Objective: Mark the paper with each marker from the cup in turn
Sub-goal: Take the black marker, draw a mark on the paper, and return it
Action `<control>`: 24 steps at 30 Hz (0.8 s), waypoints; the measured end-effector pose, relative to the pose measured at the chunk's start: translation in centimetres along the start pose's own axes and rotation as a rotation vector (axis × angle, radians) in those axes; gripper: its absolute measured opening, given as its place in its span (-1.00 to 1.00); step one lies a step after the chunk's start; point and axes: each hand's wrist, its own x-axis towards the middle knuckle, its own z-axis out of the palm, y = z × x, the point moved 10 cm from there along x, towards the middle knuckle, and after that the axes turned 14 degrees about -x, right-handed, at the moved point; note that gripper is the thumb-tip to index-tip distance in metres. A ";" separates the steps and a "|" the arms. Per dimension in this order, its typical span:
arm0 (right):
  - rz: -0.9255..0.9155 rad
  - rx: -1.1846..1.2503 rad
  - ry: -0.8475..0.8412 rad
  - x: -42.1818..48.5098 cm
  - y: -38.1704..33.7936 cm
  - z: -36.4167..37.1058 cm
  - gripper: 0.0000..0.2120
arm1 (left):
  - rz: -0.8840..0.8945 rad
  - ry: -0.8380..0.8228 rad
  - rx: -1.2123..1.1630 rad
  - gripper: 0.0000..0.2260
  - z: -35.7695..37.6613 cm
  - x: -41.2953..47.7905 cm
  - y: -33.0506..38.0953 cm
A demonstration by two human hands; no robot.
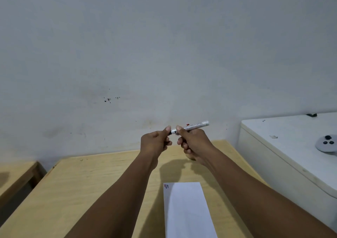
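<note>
both hands are raised over the far part of the table (pixel 76 183), well above the paper (pixel 187 210). the right hand (pixel 193 143) grasps the marker (pixel 193 126) by its barrel; the left hand (pixel 155 141) pinches its cap end, so this looks like capping or uncapping, which i cannot tell. the paper's far left corner bears a red and a dark stroke. no cup shows. next likely calls for a straight pull or push along the barrel. open table lies left; a white cabinet (pixel 273 146) crowds the right.
</note>
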 end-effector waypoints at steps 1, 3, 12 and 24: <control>0.057 -0.055 -0.003 0.5 0.5 -0.3 -0.68 | 0.049 0.018 0.027 -0.74 0.0 0.2 0.6; 0.133 -0.129 0.058 1.6 1.2 -2.2 -0.57 | 0.155 0.025 0.105 -0.79 0.4 0.7 2.1; 0.120 -0.313 0.261 5.1 0.7 -12.2 -0.71 | 0.425 -0.079 0.524 -0.81 5.3 4.3 6.1; 0.153 -0.360 0.212 8.8 5.6 -14.0 -0.67 | 0.541 -0.123 0.691 -0.82 11.1 7.8 4.4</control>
